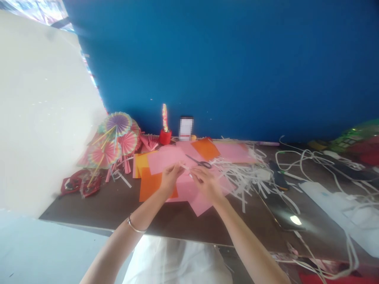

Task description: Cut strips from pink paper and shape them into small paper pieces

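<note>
Paper fans (114, 138) in pink, purple and green stand bunched at about ten o'clock from my hands, their sticks slanting down toward a red wrapper (78, 183) lying on the brown table (97, 207). Just to their right, orange sheets (149, 181) and pink sheets (189, 189) overlap under my hands. My left hand (171, 178), a thin bangle at its wrist, pinches one end of a small white paper strip (186, 168) with fingers closed narrowly on it. My right hand (207, 183) pinches the other end, so the strip sits between the two hands, just above the pink paper. Scissors (199, 161) lie at twelve o'clock from my right hand, near it but not touching. At three o'clock, a tangle of white paper strips (245, 173) spreads out, with white cables (310, 161) beyond.
</note>
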A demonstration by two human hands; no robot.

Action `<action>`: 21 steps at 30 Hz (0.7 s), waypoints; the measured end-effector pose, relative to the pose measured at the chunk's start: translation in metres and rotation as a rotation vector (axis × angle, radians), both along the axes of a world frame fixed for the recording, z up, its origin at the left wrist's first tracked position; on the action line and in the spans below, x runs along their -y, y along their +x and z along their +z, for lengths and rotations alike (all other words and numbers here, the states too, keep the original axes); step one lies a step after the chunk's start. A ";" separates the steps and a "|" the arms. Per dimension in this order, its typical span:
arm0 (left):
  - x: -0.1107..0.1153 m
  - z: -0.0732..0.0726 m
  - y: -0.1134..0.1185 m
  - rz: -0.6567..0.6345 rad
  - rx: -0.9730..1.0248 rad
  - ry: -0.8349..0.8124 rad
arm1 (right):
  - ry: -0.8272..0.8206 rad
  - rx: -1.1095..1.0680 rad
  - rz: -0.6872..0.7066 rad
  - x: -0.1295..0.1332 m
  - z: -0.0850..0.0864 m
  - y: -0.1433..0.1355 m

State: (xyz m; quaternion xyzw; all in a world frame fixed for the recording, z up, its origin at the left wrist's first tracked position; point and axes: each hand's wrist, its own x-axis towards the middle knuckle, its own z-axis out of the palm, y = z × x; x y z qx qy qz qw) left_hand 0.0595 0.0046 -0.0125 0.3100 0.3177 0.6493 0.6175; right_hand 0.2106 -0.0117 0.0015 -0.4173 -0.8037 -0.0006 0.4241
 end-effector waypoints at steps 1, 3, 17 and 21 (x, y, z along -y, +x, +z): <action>0.000 0.000 0.000 -0.002 0.005 0.001 | 0.030 0.043 -0.009 0.000 0.000 0.000; 0.001 0.001 0.000 -0.005 0.009 0.000 | 0.071 0.110 -0.026 0.000 0.001 0.000; 0.001 0.005 -0.001 -0.015 0.024 -0.016 | 0.105 0.160 -0.028 0.001 -0.001 0.001; 0.000 0.003 0.000 -0.009 0.047 -0.017 | 0.099 0.127 -0.031 0.001 -0.001 0.000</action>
